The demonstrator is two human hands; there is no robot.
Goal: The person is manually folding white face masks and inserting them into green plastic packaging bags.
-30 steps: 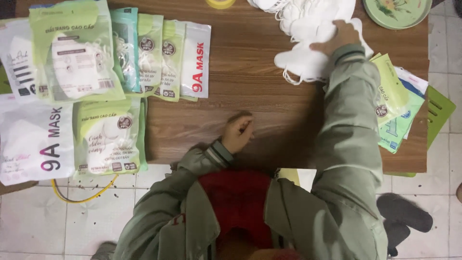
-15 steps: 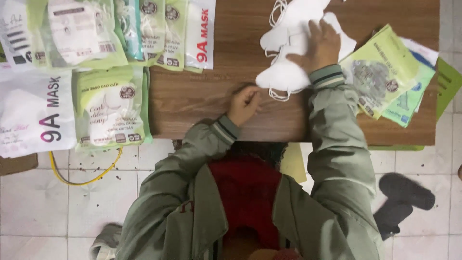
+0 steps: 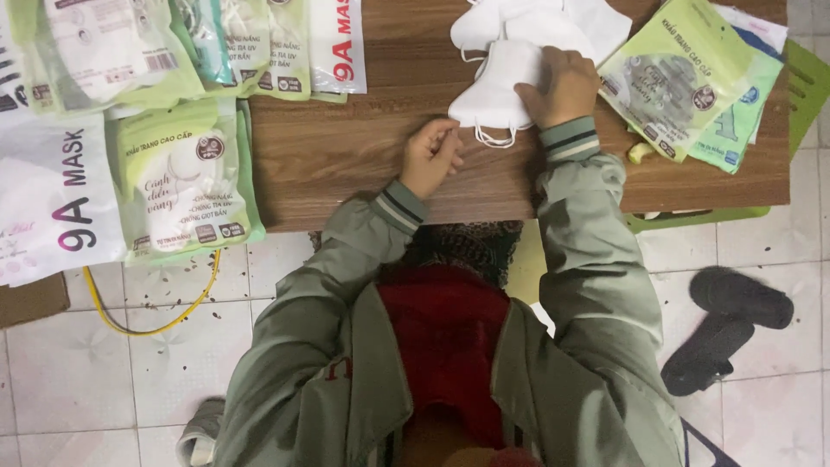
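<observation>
My right hand (image 3: 564, 86) is pressed flat on the white folded mask (image 3: 494, 91) near the far-middle of the tabletop (image 3: 346, 156), fingers curled over its right edge — holding it down, not lifting it. My left hand (image 3: 432, 156) sits just beside it on bare wood, fingers loosely pinched together near the ear loops (image 3: 493, 138); I can't tell whether it has a loop in the pinch.

Handling read: the mask looks very light, soft fabric with a folded crease — it'll flex and slide on the smooth wood if nudged. Not fragile, but the loops are thin elastic and snag easily. I'd judge the best hold is the folded edge or the body near the crease, not the loops.

More white masks (image 3: 553, 22) are piled just behind it, touching. Green packets (image 3: 674, 78) to the right, packaged masks (image 3: 173, 173) on the left, well apart.
</observation>
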